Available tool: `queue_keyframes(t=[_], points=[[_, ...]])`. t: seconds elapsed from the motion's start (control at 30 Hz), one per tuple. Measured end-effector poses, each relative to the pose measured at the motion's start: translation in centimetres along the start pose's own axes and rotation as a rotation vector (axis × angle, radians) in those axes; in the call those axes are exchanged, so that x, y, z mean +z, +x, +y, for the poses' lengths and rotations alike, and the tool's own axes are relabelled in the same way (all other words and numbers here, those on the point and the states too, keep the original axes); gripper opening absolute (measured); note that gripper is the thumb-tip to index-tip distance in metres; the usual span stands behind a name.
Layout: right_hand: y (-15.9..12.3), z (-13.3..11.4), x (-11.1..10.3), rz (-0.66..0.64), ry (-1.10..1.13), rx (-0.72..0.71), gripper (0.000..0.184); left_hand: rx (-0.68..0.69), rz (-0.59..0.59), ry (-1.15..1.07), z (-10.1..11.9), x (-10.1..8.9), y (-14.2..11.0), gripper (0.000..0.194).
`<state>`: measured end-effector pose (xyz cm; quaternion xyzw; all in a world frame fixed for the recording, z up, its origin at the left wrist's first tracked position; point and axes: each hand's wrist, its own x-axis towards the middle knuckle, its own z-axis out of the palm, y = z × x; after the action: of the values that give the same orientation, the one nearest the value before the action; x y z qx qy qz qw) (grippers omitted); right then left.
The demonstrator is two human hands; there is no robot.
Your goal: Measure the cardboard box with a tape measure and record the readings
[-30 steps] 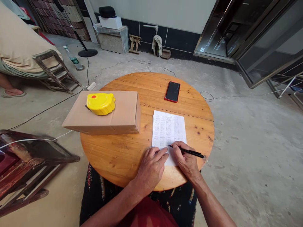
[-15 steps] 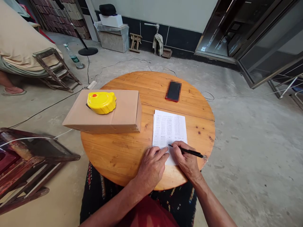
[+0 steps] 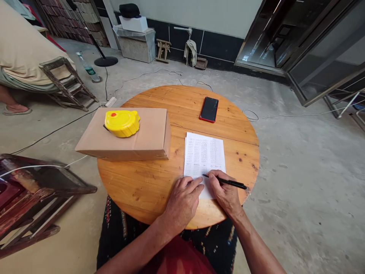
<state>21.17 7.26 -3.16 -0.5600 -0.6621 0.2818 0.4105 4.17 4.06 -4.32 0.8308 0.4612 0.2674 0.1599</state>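
Observation:
A sheet of white paper (image 3: 204,152) lies on the round wooden table (image 3: 137,186), its upper part filled with columns of small handwriting. My right hand (image 3: 226,194) grips a black pen (image 3: 232,183), whose tip rests on or just over the sheet near the lowest written lines. Part of the sheet is hidden under that hand. My left hand (image 3: 184,201) lies flat across the sheet's lower left edge, fingers stretched out and holding nothing.
On the table's left stands a cardboard box (image 3: 137,142) with a yellow tape-measure-shaped case (image 3: 122,123) on top. A red-edged phone (image 3: 209,109) lies at the back. Wooden chairs (image 3: 34,198), cables and a plastic bottle (image 3: 89,69) occupy the floor. Another person sits at far left.
Both hands, the pen and the paper hold nearly the same positions. The phone, pixelated before, now appears clearly.

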Motion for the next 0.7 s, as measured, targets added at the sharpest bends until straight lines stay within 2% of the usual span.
queue_keyframes(t=[0.23, 0.47, 0.7], points=[[-0.06, 0.09, 0.04, -0.017, -0.02, -0.018, 0.018, 0.0, 0.0, 0.007, -0.06, 0.06, 0.0, 0.033], [-0.14, -0.1, -0.14, 0.057, -0.012, 0.011, 0.02, 0.017, -0.043, 0.045, -0.03, -0.09, 0.01, 0.039], [-0.32, 0.05, 0.06, 0.066, -0.018, 0.053, 0.02, 0.016, -0.051, 0.055, -0.01, -0.09, 0.06, 0.04]])
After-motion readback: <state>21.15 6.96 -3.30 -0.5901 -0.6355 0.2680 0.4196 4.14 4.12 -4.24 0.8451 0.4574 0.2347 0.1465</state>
